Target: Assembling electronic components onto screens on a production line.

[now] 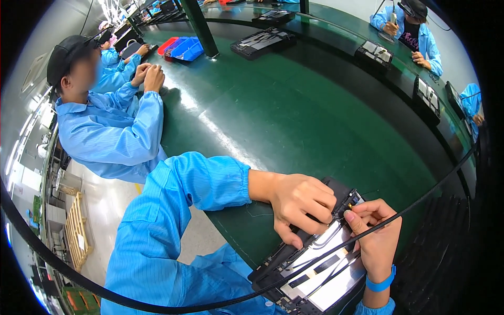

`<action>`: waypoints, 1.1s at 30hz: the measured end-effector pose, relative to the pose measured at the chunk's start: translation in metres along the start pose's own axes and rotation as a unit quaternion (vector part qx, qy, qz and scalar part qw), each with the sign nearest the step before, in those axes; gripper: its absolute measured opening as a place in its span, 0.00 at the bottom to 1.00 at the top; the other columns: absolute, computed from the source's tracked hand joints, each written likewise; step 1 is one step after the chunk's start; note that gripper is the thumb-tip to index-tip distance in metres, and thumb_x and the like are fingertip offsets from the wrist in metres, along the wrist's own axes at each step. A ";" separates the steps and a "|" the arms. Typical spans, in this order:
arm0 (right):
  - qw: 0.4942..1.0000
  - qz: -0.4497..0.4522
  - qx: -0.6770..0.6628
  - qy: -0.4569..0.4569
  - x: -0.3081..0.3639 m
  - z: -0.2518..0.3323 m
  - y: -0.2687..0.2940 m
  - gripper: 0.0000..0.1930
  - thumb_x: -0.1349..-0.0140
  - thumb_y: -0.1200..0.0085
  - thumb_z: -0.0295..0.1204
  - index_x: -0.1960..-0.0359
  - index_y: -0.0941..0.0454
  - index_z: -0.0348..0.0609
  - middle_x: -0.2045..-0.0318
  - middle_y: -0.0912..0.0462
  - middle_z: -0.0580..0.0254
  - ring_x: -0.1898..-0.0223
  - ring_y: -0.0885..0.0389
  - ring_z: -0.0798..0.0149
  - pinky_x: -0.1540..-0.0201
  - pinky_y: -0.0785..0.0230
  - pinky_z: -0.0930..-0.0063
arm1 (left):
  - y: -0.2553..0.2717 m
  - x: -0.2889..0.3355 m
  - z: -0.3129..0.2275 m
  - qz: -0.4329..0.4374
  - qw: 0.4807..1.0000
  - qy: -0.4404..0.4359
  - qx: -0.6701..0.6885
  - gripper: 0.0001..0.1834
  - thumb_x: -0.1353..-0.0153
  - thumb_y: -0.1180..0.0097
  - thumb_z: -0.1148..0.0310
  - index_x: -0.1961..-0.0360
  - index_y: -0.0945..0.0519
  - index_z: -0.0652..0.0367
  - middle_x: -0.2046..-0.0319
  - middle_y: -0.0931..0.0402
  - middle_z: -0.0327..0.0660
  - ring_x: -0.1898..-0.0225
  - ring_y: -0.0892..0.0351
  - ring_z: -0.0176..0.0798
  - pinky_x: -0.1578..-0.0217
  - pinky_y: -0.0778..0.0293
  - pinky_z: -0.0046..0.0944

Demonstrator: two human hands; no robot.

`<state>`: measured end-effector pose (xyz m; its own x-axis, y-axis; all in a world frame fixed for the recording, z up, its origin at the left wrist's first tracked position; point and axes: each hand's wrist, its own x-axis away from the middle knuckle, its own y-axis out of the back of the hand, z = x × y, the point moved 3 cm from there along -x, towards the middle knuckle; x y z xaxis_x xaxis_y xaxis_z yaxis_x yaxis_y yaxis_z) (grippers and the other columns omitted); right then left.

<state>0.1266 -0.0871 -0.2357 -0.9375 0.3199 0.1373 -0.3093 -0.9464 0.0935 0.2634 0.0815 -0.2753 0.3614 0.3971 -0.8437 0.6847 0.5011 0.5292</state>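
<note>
An opened electronic device (336, 281) lies tilted at the table's near edge, with silver battery panels, black cables and circuit boards showing inside. Curled over its upper left edge is my left hand (304, 205), its thumb and fingers bent against the black frame. My right hand (379, 236), with a blue wrist strap (381, 282), reaches over the device's far right corner. Its thumb and forefinger are pinched together near a small yellow spot; whatever lies between them is too small to name. A black cable crosses in front of my right hand.
More opened devices (262, 42) stand along the dark conveyor strip (336, 63). Blue and red bins (184, 48) sit by a green post (199, 29). A co-worker (107, 115) in blue works at my left; another person (412, 34) is across the table. A wooden pallet (79, 231) lies on the floor.
</note>
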 end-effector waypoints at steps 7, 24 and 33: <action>1.000 -0.016 0.024 -0.005 -0.002 0.002 -0.006 0.08 0.35 0.26 0.18 0.61 0.15 0.30 0.73 0.14 0.65 0.75 0.22 0.80 0.70 0.34 0.84 | 0.004 0.003 -0.006 0.013 0.999 -0.025 -0.023 0.29 0.26 0.43 0.46 0.66 0.14 0.66 0.68 0.20 0.48 0.72 0.22 0.46 0.77 0.34 0.42; 0.999 -0.025 0.043 0.018 -0.008 0.002 -0.016 0.07 0.35 0.27 0.17 0.62 0.14 0.31 0.75 0.15 0.67 0.75 0.24 0.82 0.70 0.36 0.85 | 0.008 0.008 -0.011 -0.002 0.999 -0.030 -0.011 0.27 0.26 0.44 0.46 0.69 0.17 0.63 0.71 0.24 0.43 0.74 0.26 0.45 0.77 0.35 0.42; 0.999 -0.015 0.042 0.021 -0.014 0.003 -0.020 0.07 0.35 0.26 0.18 0.62 0.14 0.31 0.74 0.15 0.68 0.74 0.24 0.82 0.70 0.35 0.86 | 0.015 0.009 -0.007 0.018 0.999 0.017 0.026 0.31 0.22 0.45 0.46 0.67 0.15 0.67 0.68 0.20 0.50 0.73 0.23 0.47 0.77 0.33 0.41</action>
<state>0.1463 -0.0721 -0.2363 -0.9345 0.3437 0.0923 -0.3238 -0.9288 0.1801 0.2723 0.0984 -0.2739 0.3657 0.4398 -0.8202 0.7036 0.4462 0.5530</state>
